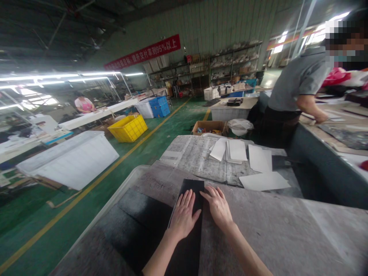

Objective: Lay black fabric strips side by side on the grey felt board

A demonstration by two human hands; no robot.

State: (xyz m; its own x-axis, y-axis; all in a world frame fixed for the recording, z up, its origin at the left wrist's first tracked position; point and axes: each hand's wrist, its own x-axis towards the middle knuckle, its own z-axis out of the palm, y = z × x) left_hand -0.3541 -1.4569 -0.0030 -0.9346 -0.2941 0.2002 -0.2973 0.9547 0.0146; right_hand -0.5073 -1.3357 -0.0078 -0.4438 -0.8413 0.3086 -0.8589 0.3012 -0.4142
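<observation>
A long black strip of sheet material [192,188] lies on the grey, stained work table [273,230] in front of me. My left hand [183,215] rests flat on the strip with its fingers stretched out. My right hand [217,206] lies flat at the strip's right edge, fingers spread, partly on the strip and partly on the table. Neither hand grips anything.
Several white sheets [260,158] lie farther back on the table. A person in a grey shirt [293,82] works at a bench [330,157] on the right. Across the green floor stand a yellow crate [128,128], blue crates [159,106] and a cardboard box [208,127]. Another person in pink [84,103] stands at a far table.
</observation>
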